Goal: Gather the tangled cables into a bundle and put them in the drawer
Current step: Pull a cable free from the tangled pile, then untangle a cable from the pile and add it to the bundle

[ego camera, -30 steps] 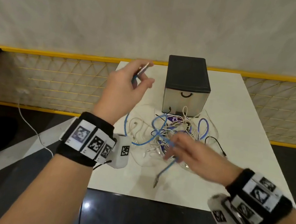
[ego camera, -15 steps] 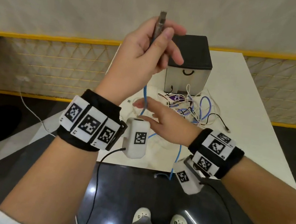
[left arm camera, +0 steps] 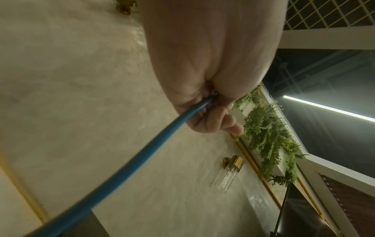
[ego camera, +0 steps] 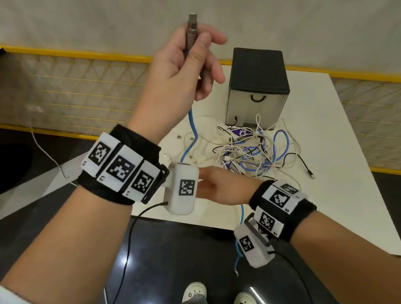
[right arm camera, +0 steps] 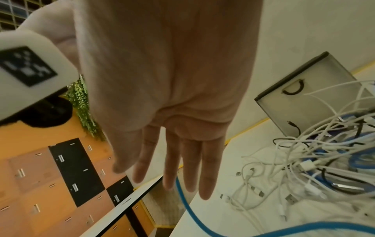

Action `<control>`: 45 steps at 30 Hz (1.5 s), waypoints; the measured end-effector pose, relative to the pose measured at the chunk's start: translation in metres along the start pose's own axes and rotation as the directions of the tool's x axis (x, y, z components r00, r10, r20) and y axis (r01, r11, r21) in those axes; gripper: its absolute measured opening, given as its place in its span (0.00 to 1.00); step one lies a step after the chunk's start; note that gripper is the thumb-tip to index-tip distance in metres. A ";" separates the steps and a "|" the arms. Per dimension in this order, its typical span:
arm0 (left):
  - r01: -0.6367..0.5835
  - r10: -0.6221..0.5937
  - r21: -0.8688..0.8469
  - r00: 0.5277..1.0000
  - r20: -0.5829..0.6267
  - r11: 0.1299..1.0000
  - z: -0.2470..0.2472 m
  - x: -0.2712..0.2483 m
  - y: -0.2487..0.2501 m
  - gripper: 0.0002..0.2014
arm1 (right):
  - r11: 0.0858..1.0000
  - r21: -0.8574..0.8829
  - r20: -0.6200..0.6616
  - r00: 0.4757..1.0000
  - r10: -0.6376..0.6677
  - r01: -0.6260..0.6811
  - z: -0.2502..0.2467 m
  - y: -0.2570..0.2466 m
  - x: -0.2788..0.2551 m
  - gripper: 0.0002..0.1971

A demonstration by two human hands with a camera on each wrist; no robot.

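Observation:
My left hand (ego camera: 191, 55) is raised above the table's left side and pinches the metal plug (ego camera: 191, 28) of a blue cable (ego camera: 192, 129). In the left wrist view that blue cable (left arm camera: 121, 168) comes out of the curled left hand (left arm camera: 202, 80). It runs down past my right hand (ego camera: 217, 186) and hangs off the table's front edge. The right hand (right arm camera: 168, 104) has straight fingers (right arm camera: 209, 168) and grips nothing. A tangled pile of white, blue and black cables (ego camera: 255, 150) lies before a small drawer box (ego camera: 258, 87), whose drawer front is closed.
The white table (ego camera: 348, 175) ends close to my body, with dark glossy floor below. A yellow mesh railing (ego camera: 73, 84) runs behind and left of it. Loose white plugs (ego camera: 183, 137) lie left of the pile. The cable pile (right arm camera: 324, 160) touches the drawer front (right arm camera: 314, 99).
My left hand has lifted the blue cable's plug high above the table. My right hand has left the pile and moved left, beside the hanging blue cable.

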State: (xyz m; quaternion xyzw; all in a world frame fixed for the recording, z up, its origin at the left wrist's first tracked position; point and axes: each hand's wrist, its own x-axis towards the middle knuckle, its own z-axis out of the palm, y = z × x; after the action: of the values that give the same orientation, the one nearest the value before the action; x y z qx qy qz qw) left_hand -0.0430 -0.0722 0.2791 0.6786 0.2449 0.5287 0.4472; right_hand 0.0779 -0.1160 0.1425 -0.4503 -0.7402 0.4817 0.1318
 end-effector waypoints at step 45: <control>0.566 -0.568 0.199 0.821 -0.049 0.800 -0.058 -0.012 -0.122 0.11 | 0.890 -0.394 -0.320 0.942 0.100 -0.228 -0.026 0.077 0.133 0.11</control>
State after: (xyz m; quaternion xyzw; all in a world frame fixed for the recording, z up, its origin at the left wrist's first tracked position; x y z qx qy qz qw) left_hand -0.0836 -0.0027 0.1697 0.6200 0.4866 0.3383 0.5141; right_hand 0.0612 0.0152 0.0596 -0.5955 -0.7586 0.2464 0.0960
